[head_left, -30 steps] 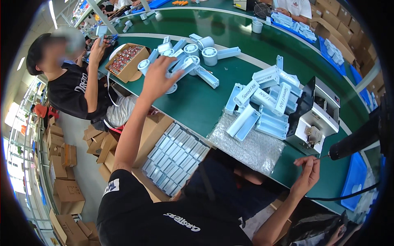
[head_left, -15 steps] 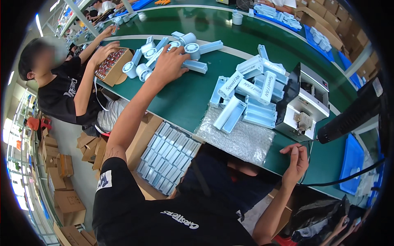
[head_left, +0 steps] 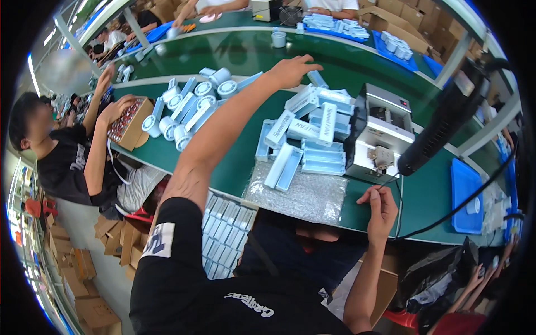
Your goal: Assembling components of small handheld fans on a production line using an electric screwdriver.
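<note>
Troughs of pale blue plastic (head_left: 310, 131) lie in a loose heap on the green table (head_left: 237, 151), near the head view's middle toward 1 o'clock; some rest on crinkled clear plastic (head_left: 307, 202). The person's hands are well apart. The left hand (head_left: 294, 72) reaches out to 12 o'clock, fingers spread and nothing seen in them, its tips just beside a single blue piece (head_left: 317, 79) at the heap's far edge; whether they touch it I cannot tell. The right hand (head_left: 381, 209) is raised toward 4 o'clock, thumb and fingers near a thin dark line below a black screwdriver (head_left: 444, 117); whether it grips anything is unclear. Between 2 and 3 o'clock stands a silver machine (head_left: 368, 134).

At 10 o'clock, round blue cups (head_left: 228, 89) lie jumbled with more long pieces. Past them, a co-worker's hand (head_left: 117, 109) is at a carton (head_left: 137, 132) of small parts.

Tidy rows of blue pieces (head_left: 226, 229), at 7 o'clock below the table edge, look packed and done with; both heaps seem left to handle. Which loose pieces are already joined cannot be told.
</note>
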`<state>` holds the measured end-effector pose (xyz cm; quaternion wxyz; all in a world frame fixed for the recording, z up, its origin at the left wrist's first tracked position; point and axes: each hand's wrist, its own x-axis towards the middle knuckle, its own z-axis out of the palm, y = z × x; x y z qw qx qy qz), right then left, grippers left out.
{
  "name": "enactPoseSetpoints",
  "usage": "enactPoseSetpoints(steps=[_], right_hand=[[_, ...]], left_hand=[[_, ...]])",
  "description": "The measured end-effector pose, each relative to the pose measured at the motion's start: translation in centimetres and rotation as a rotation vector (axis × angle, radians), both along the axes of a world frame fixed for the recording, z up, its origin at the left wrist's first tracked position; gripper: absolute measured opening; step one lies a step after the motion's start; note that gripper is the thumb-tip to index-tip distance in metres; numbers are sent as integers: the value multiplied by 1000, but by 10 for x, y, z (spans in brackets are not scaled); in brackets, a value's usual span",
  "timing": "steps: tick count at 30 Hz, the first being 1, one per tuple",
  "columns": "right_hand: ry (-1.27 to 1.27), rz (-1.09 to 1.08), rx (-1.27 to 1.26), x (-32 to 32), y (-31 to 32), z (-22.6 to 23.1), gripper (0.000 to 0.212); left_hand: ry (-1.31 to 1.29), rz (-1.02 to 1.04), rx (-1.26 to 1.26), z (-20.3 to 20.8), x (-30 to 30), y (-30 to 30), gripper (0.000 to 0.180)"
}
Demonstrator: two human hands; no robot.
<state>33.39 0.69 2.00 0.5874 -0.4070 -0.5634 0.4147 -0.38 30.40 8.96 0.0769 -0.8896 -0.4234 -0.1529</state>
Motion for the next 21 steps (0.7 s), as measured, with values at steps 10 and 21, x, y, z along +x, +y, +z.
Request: enactPoseSetpoints(steps=[10,21], right_hand=[[-195,-253,-14,-2,-10,4,32],[-111,-174,114,223,-38,88,37]], left_hand=[[-131,223,98,-12,-30,38,48],[-1353,224,-255,30,-171,-270,53]])
